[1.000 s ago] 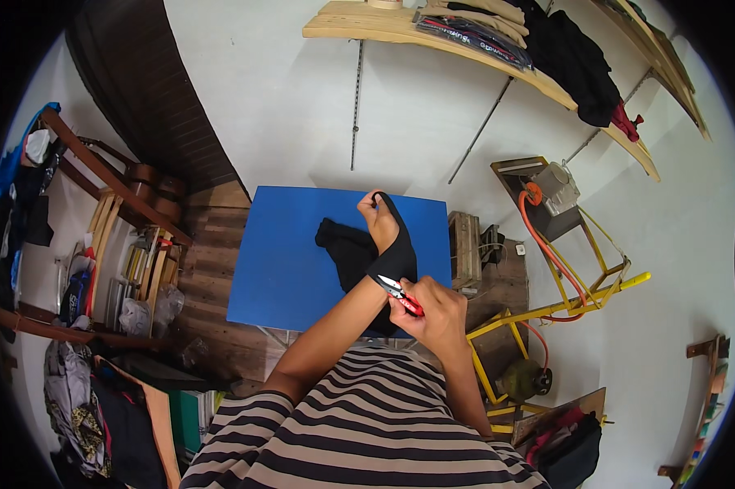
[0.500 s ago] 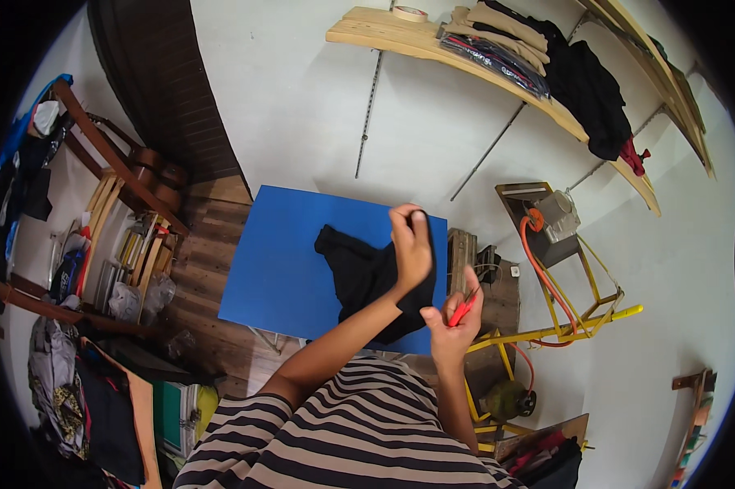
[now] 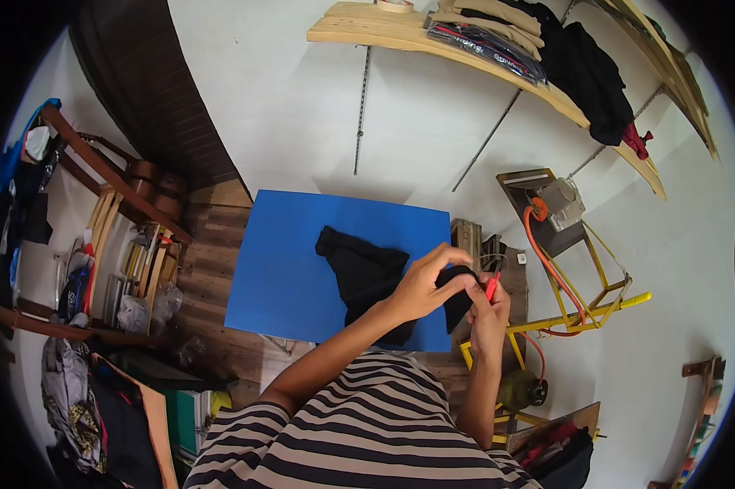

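Note:
A black garment (image 3: 363, 273) lies bunched on the blue tabletop (image 3: 278, 269), one part lifted off its right side. My left hand (image 3: 428, 285) is closed on the raised black fabric, fingers bent over its edge. Close against it, my right hand (image 3: 488, 319) grips a small red tool (image 3: 491, 287) with a thin tip pointing up; its exact kind is too small to tell. The right thumb meets the fabric edge by the left fingers. Part of the raised cloth is hidden behind both hands.
Right of the table stands a yellow metal frame (image 3: 579, 322) with an orange hose (image 3: 547, 265) and a green gas cylinder (image 3: 520, 391). Above the far side runs a wooden shelf (image 3: 367, 28) with folded clothes. A rack (image 3: 98, 175) and hanging garments line the left.
Both hands have come together at the table's right edge. My left hand has dropped and moved right with the fabric; my right hand has risen to meet it, red tool pointing up.

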`<state>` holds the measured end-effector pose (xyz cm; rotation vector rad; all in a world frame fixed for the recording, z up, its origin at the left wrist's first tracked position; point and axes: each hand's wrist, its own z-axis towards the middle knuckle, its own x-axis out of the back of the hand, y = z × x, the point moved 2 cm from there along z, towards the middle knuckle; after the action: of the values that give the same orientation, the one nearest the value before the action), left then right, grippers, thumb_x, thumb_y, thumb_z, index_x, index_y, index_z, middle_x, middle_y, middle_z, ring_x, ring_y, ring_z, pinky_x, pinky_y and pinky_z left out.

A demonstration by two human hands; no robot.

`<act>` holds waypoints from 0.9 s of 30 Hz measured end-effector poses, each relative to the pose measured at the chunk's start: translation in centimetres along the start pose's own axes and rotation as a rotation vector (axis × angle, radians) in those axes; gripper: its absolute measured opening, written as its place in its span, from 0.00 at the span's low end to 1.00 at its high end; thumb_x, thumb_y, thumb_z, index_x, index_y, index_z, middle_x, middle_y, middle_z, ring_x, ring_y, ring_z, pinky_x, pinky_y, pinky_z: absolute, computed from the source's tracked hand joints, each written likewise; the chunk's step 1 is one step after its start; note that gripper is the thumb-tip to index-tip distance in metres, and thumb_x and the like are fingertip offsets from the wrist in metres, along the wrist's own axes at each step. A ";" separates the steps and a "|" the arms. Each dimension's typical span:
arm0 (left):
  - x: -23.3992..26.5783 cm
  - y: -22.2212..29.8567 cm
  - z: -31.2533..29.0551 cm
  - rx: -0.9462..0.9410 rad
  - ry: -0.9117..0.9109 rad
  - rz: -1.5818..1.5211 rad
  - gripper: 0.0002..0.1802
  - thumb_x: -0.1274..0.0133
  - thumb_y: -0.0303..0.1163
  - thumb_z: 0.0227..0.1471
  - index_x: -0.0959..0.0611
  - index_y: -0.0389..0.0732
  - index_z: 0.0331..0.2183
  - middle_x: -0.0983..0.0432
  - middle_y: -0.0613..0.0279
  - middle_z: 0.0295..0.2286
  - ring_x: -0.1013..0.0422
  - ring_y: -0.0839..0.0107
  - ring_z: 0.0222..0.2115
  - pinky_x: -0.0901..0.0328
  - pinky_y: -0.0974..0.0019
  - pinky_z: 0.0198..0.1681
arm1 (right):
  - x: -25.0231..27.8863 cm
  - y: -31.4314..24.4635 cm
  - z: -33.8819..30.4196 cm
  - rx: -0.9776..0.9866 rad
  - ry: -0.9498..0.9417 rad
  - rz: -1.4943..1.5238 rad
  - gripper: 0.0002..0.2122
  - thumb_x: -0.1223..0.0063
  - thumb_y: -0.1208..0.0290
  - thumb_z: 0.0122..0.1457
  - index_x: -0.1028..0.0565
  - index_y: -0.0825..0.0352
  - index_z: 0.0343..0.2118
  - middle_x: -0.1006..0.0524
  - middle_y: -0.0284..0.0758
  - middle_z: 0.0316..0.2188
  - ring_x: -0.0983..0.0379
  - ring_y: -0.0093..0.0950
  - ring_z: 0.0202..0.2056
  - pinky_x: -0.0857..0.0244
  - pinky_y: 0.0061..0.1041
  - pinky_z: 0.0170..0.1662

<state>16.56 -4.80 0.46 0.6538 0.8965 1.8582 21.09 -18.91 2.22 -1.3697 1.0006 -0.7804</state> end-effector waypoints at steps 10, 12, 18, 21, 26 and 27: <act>4.1 -3.2 -4.3 0.089 -0.163 0.662 0.19 0.42 0.24 0.39 0.26 0.41 0.38 0.23 0.56 0.29 0.25 0.53 0.28 0.30 0.57 0.30 | 4.1 -3.9 -0.9 0.277 0.212 0.223 0.14 0.41 0.74 0.50 0.27 0.72 0.39 0.24 0.34 0.33 0.27 0.24 0.34 0.35 0.22 0.40; 4.7 -3.7 -4.5 0.108 -0.138 0.720 0.21 0.45 0.20 0.32 0.26 0.43 0.35 0.26 0.55 0.30 0.28 0.49 0.29 0.32 0.53 0.32 | 5.1 -4.2 -1.9 0.292 0.226 0.248 0.14 0.42 0.74 0.50 0.27 0.72 0.40 0.24 0.35 0.33 0.26 0.26 0.35 0.34 0.23 0.42; 9.4 -5.0 -4.0 0.266 0.014 0.930 0.23 0.50 0.15 0.31 0.29 0.43 0.35 0.31 0.53 0.33 0.31 0.45 0.33 0.35 0.49 0.34 | 9.2 -8.2 -3.2 0.339 0.407 0.565 0.12 0.45 0.67 0.54 0.25 0.68 0.39 0.21 0.36 0.34 0.22 0.30 0.34 0.27 0.29 0.42; 14.3 -5.6 -4.3 0.415 -0.104 0.984 0.17 0.49 0.18 0.35 0.28 0.42 0.33 0.28 0.52 0.32 0.29 0.47 0.33 0.34 0.47 0.34 | 11.2 -10.7 -2.4 0.362 0.364 0.591 0.11 0.48 0.64 0.57 0.24 0.67 0.36 0.21 0.34 0.32 0.22 0.29 0.33 0.26 0.28 0.40; 21.7 -4.0 -3.7 0.357 -0.095 0.919 0.09 0.50 0.21 0.39 0.24 0.39 0.29 0.23 0.50 0.32 0.28 0.46 0.34 0.34 0.50 0.34 | 13.0 -11.6 2.0 0.414 0.358 0.423 0.11 0.46 0.63 0.58 0.24 0.66 0.36 0.21 0.32 0.32 0.23 0.25 0.33 0.29 0.23 0.39; 23.3 -3.3 -3.2 0.415 -0.097 0.876 0.10 0.50 0.20 0.40 0.22 0.38 0.31 0.23 0.52 0.31 0.27 0.50 0.33 0.34 0.54 0.35 | 13.3 -11.7 3.2 0.389 0.424 0.415 0.11 0.46 0.63 0.58 0.24 0.66 0.36 0.21 0.31 0.32 0.23 0.25 0.33 0.29 0.23 0.39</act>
<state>6.11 16.31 -2.66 1.5697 1.0299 2.3684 30.66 -30.56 12.08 -0.6416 1.3253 -0.9065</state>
